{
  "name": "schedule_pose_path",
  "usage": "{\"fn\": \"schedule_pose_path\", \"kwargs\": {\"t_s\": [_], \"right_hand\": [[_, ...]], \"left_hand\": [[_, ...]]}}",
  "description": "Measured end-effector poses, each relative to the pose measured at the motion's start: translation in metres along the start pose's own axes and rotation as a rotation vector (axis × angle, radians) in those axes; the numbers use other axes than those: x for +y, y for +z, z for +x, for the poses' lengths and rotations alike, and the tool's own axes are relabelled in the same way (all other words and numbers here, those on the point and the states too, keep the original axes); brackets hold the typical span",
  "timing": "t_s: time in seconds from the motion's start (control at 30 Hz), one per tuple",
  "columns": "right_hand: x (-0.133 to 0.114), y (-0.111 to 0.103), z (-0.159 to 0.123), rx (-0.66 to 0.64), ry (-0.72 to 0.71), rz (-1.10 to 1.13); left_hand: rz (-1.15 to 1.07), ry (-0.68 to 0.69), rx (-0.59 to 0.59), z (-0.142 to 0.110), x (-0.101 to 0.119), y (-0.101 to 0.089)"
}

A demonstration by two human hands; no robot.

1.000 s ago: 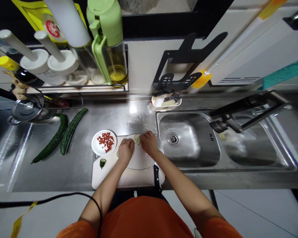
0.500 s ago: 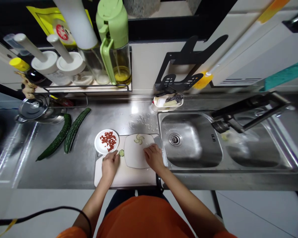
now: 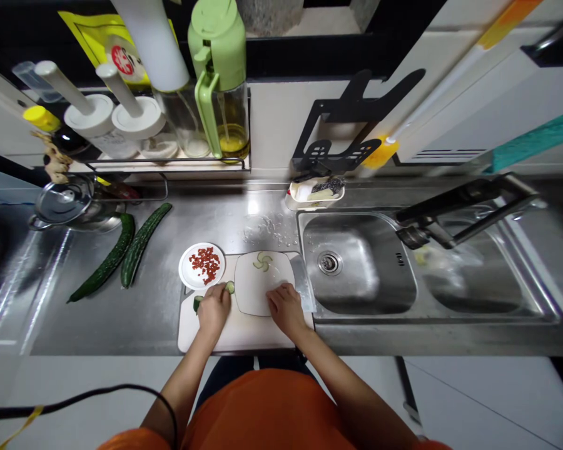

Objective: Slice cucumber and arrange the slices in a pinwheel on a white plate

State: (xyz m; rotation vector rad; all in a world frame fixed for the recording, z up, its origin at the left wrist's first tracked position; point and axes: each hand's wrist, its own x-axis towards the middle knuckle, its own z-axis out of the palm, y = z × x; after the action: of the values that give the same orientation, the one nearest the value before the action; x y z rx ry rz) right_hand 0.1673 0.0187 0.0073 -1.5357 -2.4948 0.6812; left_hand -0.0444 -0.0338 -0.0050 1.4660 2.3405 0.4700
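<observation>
On the grey steel worktop (image 3: pixel 98 325), a white cutting board (image 3: pixel 244 337) bears a squarish white plate (image 3: pixel 253 294). The left hand (image 3: pixel 214 310) has moved closer to a pale-green cucumber round (image 3: pixel 229 287), off the plate; whether its grip pinches is unclear. The right hand (image 3: pixel 287 309), grip unclear, has shifted nearward. Curved pale-green slices (image 3: pixel 264 265) already form a swirl.

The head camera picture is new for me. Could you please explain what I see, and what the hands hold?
No robot is here: a person works with bare hands, seen from one camera on their head, looking forward and down. On a cutting board lies a squarish white plate with thin curved green slices. Left of it, a round plate bears small red pieces; farther left lie two cucumbers. The left hand's fingers are at a small green slice; whether they grip it is unclear. The right hand is at the squarish plate.
</observation>
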Motion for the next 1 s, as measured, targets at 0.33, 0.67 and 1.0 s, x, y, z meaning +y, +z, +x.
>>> {"fn": "schedule_pose_path", "kwargs": {"t_s": [0.33, 0.67, 1.0], "right_hand": [[-0.002, 0.002, 0.000, 0.021, -0.034, 0.047], [-0.009, 0.010, 0.008, 0.083, -0.111, 0.242], [-0.028, 0.002, 0.028, -0.078, 0.144, 0.851]], "left_hand": [[-0.046, 0.031, 0.056, 0.004, 0.002, -0.001], [-0.432, 0.034, -0.057, 0.005, -0.005, -0.014], [-0.982, -0.172, -0.446, 0.010, 0.021, -0.020]]}}
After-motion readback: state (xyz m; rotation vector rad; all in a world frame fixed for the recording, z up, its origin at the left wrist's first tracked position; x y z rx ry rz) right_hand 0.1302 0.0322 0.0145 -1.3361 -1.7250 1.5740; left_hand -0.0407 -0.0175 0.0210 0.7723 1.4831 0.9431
